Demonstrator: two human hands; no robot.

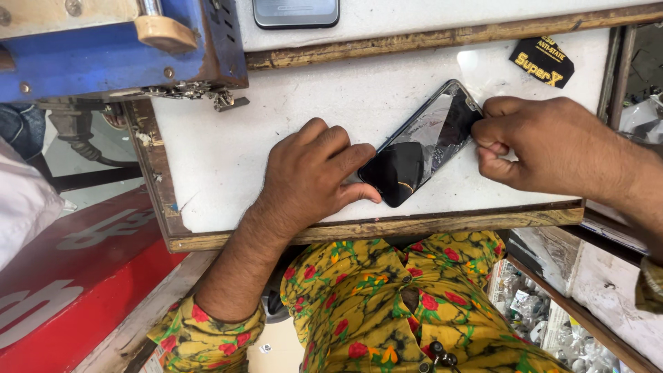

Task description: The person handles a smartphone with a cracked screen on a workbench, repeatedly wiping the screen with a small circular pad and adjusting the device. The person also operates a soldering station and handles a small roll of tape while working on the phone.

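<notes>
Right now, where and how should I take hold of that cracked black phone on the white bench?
Probably by its two long edges near the middle. The phone lies flat and diagonal on the white bench; the left hand pins its lower end and the right hand works at its upper corner. Come from above, grip across the narrow width.

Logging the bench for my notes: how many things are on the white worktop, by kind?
Phones: 2, a cracked phone between left hand and right hand, and a grey phone at the top edge.
Black packet: 1.
Total: 3.
</notes>
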